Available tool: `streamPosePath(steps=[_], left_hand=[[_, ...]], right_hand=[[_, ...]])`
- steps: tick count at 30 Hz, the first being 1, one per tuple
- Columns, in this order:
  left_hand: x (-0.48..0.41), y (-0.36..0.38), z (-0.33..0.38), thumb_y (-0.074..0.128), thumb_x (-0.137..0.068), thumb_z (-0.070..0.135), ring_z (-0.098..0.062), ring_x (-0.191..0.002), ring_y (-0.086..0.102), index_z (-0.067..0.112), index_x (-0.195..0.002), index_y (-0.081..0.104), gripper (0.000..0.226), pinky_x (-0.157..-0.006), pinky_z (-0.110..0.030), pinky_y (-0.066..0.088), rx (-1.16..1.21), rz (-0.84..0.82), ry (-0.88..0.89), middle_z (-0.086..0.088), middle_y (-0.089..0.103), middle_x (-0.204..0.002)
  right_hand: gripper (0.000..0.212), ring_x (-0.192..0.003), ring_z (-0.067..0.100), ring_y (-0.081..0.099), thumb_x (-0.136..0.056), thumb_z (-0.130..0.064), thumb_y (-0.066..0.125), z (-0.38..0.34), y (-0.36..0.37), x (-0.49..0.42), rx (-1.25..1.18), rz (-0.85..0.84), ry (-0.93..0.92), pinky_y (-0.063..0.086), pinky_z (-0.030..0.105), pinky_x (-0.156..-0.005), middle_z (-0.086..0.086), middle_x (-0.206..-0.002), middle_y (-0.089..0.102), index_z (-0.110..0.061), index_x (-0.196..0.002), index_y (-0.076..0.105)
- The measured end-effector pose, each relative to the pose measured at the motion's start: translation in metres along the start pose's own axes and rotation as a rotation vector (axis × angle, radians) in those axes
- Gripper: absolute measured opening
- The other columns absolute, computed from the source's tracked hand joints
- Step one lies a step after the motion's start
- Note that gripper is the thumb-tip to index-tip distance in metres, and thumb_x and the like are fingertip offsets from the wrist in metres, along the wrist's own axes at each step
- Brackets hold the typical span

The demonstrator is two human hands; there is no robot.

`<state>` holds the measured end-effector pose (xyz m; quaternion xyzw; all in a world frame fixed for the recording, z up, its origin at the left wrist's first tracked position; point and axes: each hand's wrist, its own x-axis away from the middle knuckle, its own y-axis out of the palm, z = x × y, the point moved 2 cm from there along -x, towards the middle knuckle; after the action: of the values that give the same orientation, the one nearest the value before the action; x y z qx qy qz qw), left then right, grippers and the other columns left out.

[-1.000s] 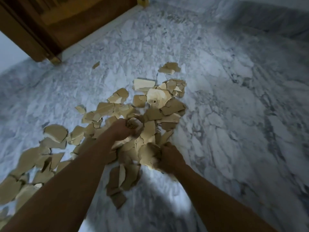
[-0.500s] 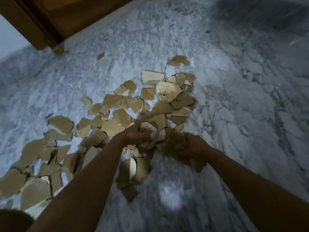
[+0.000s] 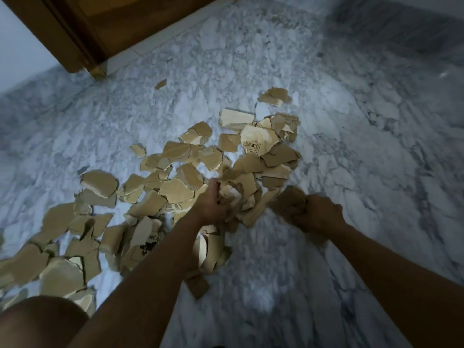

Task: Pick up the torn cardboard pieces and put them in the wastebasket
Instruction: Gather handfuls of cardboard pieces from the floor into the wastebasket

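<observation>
Dozens of torn tan cardboard pieces [image 3: 175, 189] strewn over grey-white marble floor [image 3: 351, 146], spread running from lower left to centre. Left hand [image 3: 213, 204] at pile's middle, fingers curled tight around crumpled scraps. Right hand [image 3: 319, 214] just right of pile, fist closed on blurred brown wad of cardboard [image 3: 288, 202]. Wooden door frame [image 3: 75, 33] at upper left, w/ one small scrap [image 3: 160, 84] lying apart nr it.

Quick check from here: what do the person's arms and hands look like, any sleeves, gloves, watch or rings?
Both forearms are bare as far as the picture shows, with no sleeves in view. The left hand and right hand wear no gloves, and no watch or bracelet shows at either wrist. Rings cannot be told: the picture is dim and blurred.
</observation>
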<state>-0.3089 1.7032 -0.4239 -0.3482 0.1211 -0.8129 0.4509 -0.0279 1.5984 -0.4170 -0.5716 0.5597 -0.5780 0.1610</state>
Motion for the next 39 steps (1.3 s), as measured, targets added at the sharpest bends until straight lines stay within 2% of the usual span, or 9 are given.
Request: streamPosePath(steps=[7, 11, 15, 17, 20, 25, 33, 36, 39], left_hand=[[0.035, -0.072, -0.010, 0.073, -0.074, 0.032, -0.030, -0.102, 0.065, 0.016, -0.121, 0.064, 0.050, -0.083, -0.034, 0.050, -0.305, -0.034, -0.086, -0.011, 0.069, -0.110], [0.060, -0.095, -0.039, 0.077, -0.078, 0.023, -0.027, -0.096, 0.067, 0.009, -0.114, 0.067, 0.039, -0.081, -0.035, 0.053, 0.103, 0.125, -0.201, -0.012, 0.070, -0.107], [0.080, -0.111, -0.066, 0.076, -0.083, 0.014, -0.030, -0.084, 0.069, -0.002, -0.116, 0.062, 0.039, -0.072, -0.037, 0.060, 0.377, 0.348, -0.217, -0.015, 0.070, -0.098], [0.092, -0.116, -0.076, 0.076, -0.083, 0.009, -0.031, -0.076, 0.067, -0.003, -0.114, 0.062, 0.037, -0.059, -0.031, 0.055, 0.425, 0.459, -0.195, -0.013, 0.071, -0.091], [0.107, -0.118, -0.092, 0.078, -0.081, 0.012, -0.025, -0.090, 0.070, 0.005, -0.116, 0.065, 0.038, -0.071, -0.032, 0.057, 0.475, 0.562, -0.213, -0.010, 0.073, -0.102], [0.123, -0.121, -0.125, 0.081, -0.053, 0.055, -0.025, -0.092, 0.072, 0.021, -0.104, 0.071, 0.062, -0.087, -0.046, 0.058, 0.327, 0.506, -0.299, 0.000, 0.076, -0.095], [0.128, -0.122, -0.120, 0.083, -0.075, 0.032, -0.023, -0.094, 0.071, 0.013, -0.109, 0.068, 0.042, -0.089, -0.040, 0.057, 0.299, 0.500, -0.258, -0.005, 0.075, -0.100], [0.129, -0.129, -0.118, 0.082, -0.076, 0.037, -0.018, -0.086, 0.070, 0.016, -0.101, 0.073, 0.034, -0.082, -0.033, 0.056, 0.110, 0.482, -0.236, -0.002, 0.075, -0.092], [0.130, -0.115, -0.108, 0.076, -0.081, 0.033, -0.009, -0.070, 0.062, 0.020, -0.087, 0.069, 0.016, -0.066, -0.023, 0.051, -0.173, 0.192, -0.234, 0.004, 0.067, -0.075]], right_hand=[[0.032, -0.081, 0.018, 0.064, -0.071, -0.035, 0.085, -0.094, 0.014, 0.009, -0.063, -0.289, -0.414, 0.056, 0.036, -0.077, 0.001, -0.086, 0.066, -0.015, -0.091, 0.069], [0.044, -0.098, 0.020, 0.064, -0.076, -0.022, 0.085, -0.141, 0.053, 0.023, -0.225, -0.517, -0.395, 0.049, 0.023, -0.077, 0.002, -0.104, 0.068, -0.013, -0.116, 0.068], [0.088, -0.118, 0.018, 0.051, -0.068, -0.022, 0.092, -0.169, 0.097, 0.044, -0.341, -0.415, -0.456, 0.040, 0.018, -0.085, 0.004, -0.126, 0.053, -0.007, -0.142, 0.047], [0.061, -0.110, 0.021, 0.059, -0.070, -0.027, 0.089, -0.183, 0.120, 0.057, -0.283, -0.436, -0.475, 0.042, 0.013, -0.075, 0.005, -0.112, 0.061, -0.009, -0.122, 0.062], [0.048, -0.088, 0.026, 0.065, -0.059, -0.064, 0.054, -0.196, 0.155, 0.071, -0.068, -0.417, -0.564, 0.054, 0.040, -0.078, 0.005, -0.088, 0.068, -0.024, -0.084, 0.062], [0.061, -0.112, 0.027, 0.055, -0.069, -0.056, 0.059, -0.217, 0.172, 0.094, 0.124, -0.202, -0.743, 0.043, 0.046, -0.095, -0.004, -0.136, 0.052, -0.030, -0.124, 0.056], [0.024, -0.089, 0.026, 0.063, -0.086, -0.031, 0.068, -0.229, 0.151, 0.099, 0.062, -0.201, -0.736, 0.056, 0.037, -0.074, 0.012, -0.104, 0.063, -0.013, -0.102, 0.062], [0.050, -0.094, 0.029, 0.068, -0.083, -0.052, 0.065, -0.216, 0.111, 0.075, 0.076, -0.222, -0.640, 0.055, 0.033, -0.075, 0.009, -0.108, 0.067, -0.025, -0.124, 0.054], [0.072, -0.101, 0.031, 0.066, -0.073, -0.054, 0.072, -0.188, 0.056, 0.048, 0.171, -0.179, -0.540, 0.053, 0.035, -0.082, 0.009, -0.118, 0.066, -0.027, -0.134, 0.045]])
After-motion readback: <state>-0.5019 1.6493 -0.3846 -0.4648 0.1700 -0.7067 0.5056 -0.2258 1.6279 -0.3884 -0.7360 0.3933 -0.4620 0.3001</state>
